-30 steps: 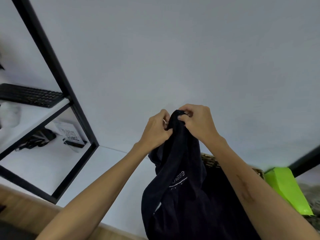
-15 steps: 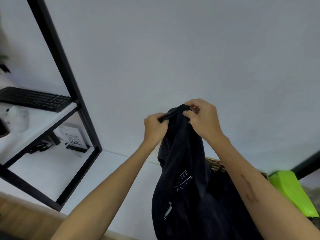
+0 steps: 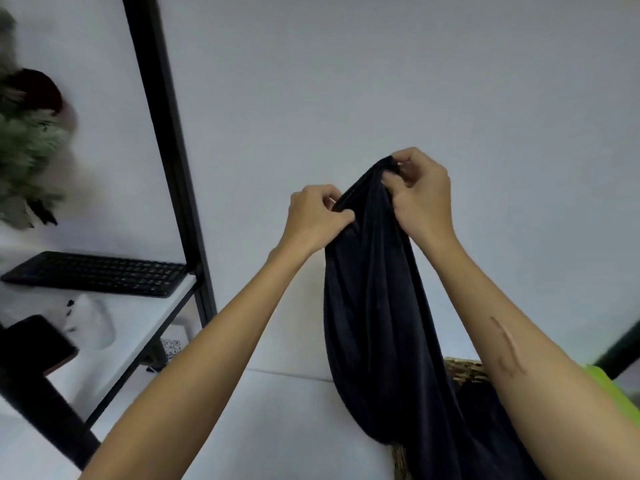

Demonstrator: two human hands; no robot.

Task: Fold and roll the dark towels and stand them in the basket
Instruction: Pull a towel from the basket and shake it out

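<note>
Head view, left to right. Black flat keyboard (image 3: 97, 273) lay on white shelf (image 3: 162, 317) of black metal frame (image 3: 166, 133), well apart from work. Left hand (image 3: 317, 216) pinched top edge of dark soft towel (image 3: 377, 306); right hand (image 3: 420, 199) pinched same edge just beside, slightly higher. Towel hung bunched, raised probably to find corners before folding. Woven wicker basket (image 3: 465, 370) behind towel, mostly hidden; dark contents inside, no rolled towel discernible. Lime-green flat object (image 3: 623, 393) at far right.

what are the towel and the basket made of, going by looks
Towel: soft plush fabric, probably velour or microfibre, with a faint sheen along its hanging folds. Basket: woven natural fibre, maybe wicker or seagrass; coarse brown strands show at its rim.
</note>
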